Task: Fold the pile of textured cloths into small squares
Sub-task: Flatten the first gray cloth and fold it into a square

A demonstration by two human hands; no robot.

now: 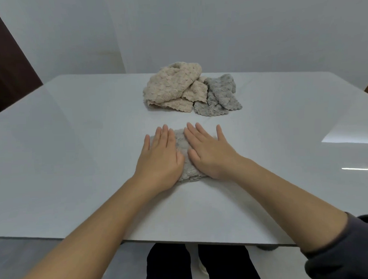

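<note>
Spanning the scene, a white table [75,164]. At far centre, a pile of textured cloths [177,89], beige left, grey right. Nearer, left hand [160,157] and right hand [210,153] side by side, fingers straight, pressing flat on a folded grey cloth [182,143].

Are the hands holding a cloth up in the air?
No, the left hand and right hand press flat on a grey cloth that lies on the table.

One left hand [158,159], one right hand [210,153], one grey cloth [181,142], one pile [177,87], one table [74,143].
</note>
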